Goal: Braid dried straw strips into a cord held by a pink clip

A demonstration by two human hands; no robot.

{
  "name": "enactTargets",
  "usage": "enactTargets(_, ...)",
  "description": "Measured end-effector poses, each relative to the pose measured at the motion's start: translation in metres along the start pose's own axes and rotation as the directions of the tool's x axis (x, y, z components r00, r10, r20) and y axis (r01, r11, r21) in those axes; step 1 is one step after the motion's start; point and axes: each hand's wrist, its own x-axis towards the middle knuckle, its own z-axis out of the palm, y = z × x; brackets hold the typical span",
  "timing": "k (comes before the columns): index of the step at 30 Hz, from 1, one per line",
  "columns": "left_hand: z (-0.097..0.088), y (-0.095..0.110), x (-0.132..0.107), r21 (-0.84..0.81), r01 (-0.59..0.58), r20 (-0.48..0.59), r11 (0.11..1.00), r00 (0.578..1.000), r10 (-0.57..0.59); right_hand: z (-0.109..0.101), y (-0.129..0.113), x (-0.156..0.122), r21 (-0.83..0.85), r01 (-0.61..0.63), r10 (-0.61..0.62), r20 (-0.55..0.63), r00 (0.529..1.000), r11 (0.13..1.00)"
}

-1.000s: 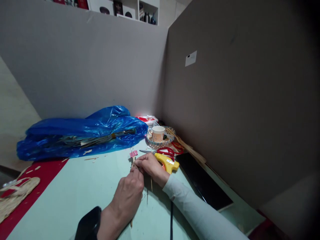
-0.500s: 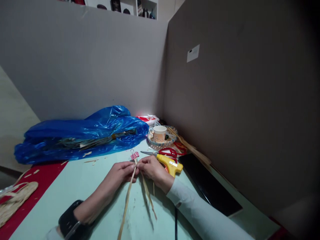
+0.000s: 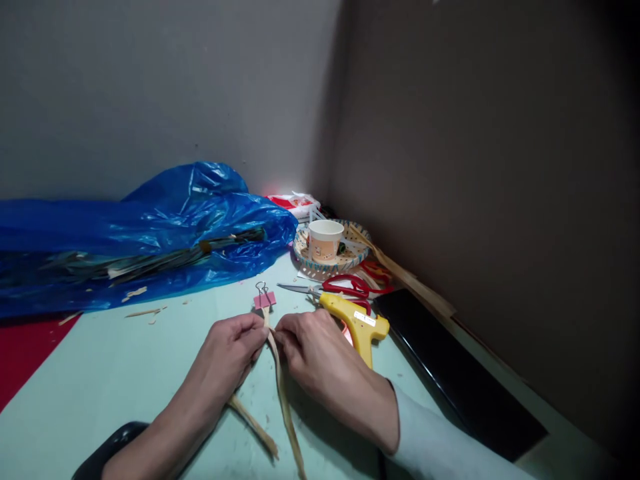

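Thin tan straw strips (image 3: 283,400) lie on the pale green table (image 3: 125,373), held together at their far end by a small pink binder clip (image 3: 264,299). My left hand (image 3: 227,353) pinches the strips just below the clip, fingers closed. My right hand (image 3: 323,357) pinches them from the other side, fingertips almost meeting the left ones. The strips trail toward me between my wrists, one bending off to the left.
A yellow glue gun (image 3: 357,325) lies just right of my right hand, with red-handled scissors (image 3: 345,287) behind it. A paper cup (image 3: 324,240) stands in a woven tray (image 3: 350,257). A blue plastic bag (image 3: 140,233) holding strips fills the back left. A black slab (image 3: 460,380) lies along the right partition.
The view has tilted down and closer. My left hand moved from on top of the strips to beside the clip, and the strips now trail between both hands.
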Motion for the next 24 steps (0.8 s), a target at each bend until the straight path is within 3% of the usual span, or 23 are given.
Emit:
enactTargets(5,0.000,-0.001,-0.002,0.094,-0.053,-0.040,0.994,0.998,0.057,-0.006,-0.004,-0.007,-0.046,-0.033,0.033,-0.003,0.999,0.998)
enactTargets(10,0.000,0.005,-0.009,0.013,-0.059,-0.034,0.998,0.998,0.059,-0.002,-0.016,-0.020,-0.075,0.008,-0.011,-0.044,0.999,0.997)
enactTargets(13,-0.001,0.005,-0.012,-0.037,0.016,-0.035,0.999,0.999,-0.017,0.010,-0.020,-0.022,-0.182,0.147,-0.148,0.008,0.989,0.972)
enactTargets(17,-0.002,0.005,-0.012,-0.132,0.076,0.007,0.988,0.997,-0.076,0.019,-0.020,-0.019,-0.226,0.365,-0.347,0.115,0.931,0.903)
enactTargets(20,-0.001,0.006,-0.011,-0.253,0.129,0.004,0.959,0.991,-0.132,0.010,-0.017,-0.017,-0.190,0.303,-0.298,0.055,0.953,0.934)
enactTargets(24,0.001,0.005,-0.010,-0.311,0.121,0.034,0.943,0.993,-0.117,-0.008,-0.010,-0.009,-0.077,0.116,-0.126,-0.135,0.983,0.990)
